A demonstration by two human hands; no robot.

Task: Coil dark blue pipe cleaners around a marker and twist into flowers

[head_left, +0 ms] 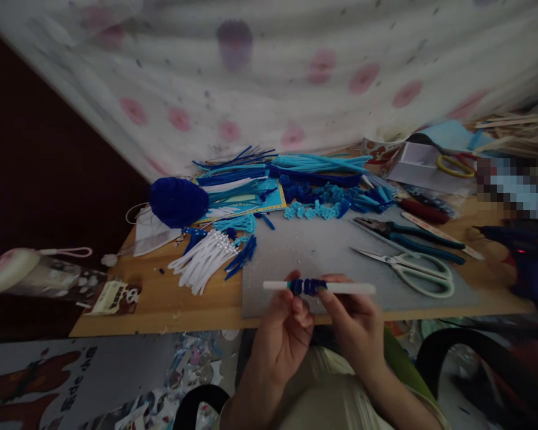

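Observation:
Both my hands hold a slim white rod, perhaps a pen (pixel 352 289), level above the near edge of the grey cutting mat (pixel 269 257). Dark blue pipe cleaner (pixel 311 287) is coiled around the rod's middle, with white gaps between the coils. Toward the left, a small teal-green bit shows on the rod. My left hand (pixel 281 334) pinches the rod at the left end of the coils. With closed fingers, my right hand (pixel 356 325) grips it at the coils' right end. Parts of the fingers are hidden behind the rod.
Right on the mat lie scissors (pixel 424 275) and pliers (pixel 407 236); a glue gun (pixel 526 257) stands beyond. Blue pipe cleaners (pixel 323 162), white bundled stems (pixel 204 260) and a dark blue fuzzy ball (pixel 178 202) lie left and behind. A bottle (pixel 49 275) is far left.

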